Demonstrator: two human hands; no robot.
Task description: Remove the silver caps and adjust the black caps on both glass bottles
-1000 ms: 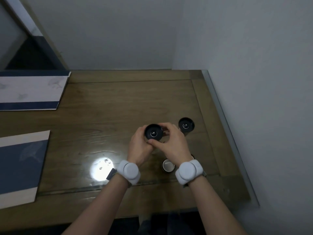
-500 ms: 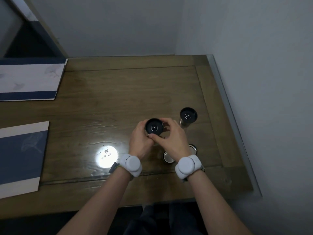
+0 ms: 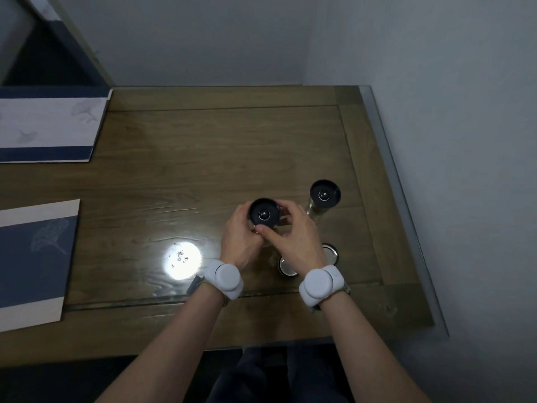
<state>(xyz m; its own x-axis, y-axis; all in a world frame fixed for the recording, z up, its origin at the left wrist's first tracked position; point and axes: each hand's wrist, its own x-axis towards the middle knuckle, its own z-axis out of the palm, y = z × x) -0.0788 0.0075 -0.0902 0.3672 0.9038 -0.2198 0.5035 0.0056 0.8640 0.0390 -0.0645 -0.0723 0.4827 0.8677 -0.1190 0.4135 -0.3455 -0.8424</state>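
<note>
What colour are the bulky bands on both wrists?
White, both the left wristband and the right wristband, seen in the head view.

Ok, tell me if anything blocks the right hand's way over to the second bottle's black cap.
Nothing visible does. The right hand grips the near black cap; the far black cap stands clear to its right, with only bare table between. The silver caps lie nearer the person.

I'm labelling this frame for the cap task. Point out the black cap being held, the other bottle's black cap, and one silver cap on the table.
Held black cap (image 3: 264,213): head view, top face.
Other black cap (image 3: 325,194): head view, top face.
Silver cap (image 3: 287,267): head view, visible inside, left of the right wrist.
</note>
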